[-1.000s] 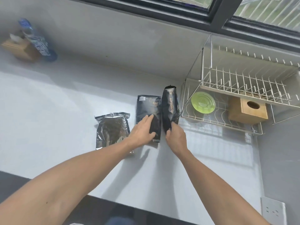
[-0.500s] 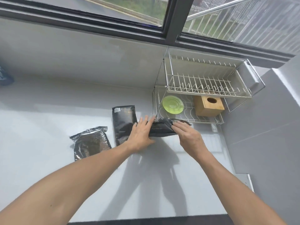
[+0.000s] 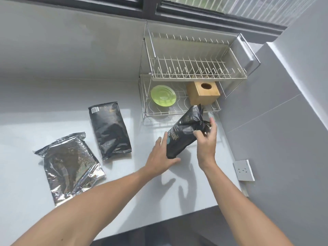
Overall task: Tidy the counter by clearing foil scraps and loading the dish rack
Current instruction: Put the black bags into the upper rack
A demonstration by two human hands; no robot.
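Pale grey counter [image 3: 53, 121] below a dark-framed window, bounded at right by a grey wall carrying a socket [image 3: 244, 170]; the near edge runs diagonally across the lower right. A two-tier wire rack [image 3: 195, 75] stands in the far right corner, its right side near the wall. The upper tier holds nothing; the lower tier holds a green plate [image 3: 163, 95] at left and a wooden box [image 3: 204, 93] at right, apart from each other. A black bag [image 3: 184, 134] is held tilted above the counter just in front of the rack's lower front edge, its folded top pointing toward the box. The right hand [image 3: 206, 139] grasps the bag near its crumpled top; the left hand [image 3: 160, 157], fingers spread, supports its lower end. A second black bag [image 3: 110, 130] lies flat left of the hands, and a silver foil bag [image 3: 69, 167] lies flat beside it, nearer the front edge. Bare counter extends left of the foil bag and between the hands and the near edge.
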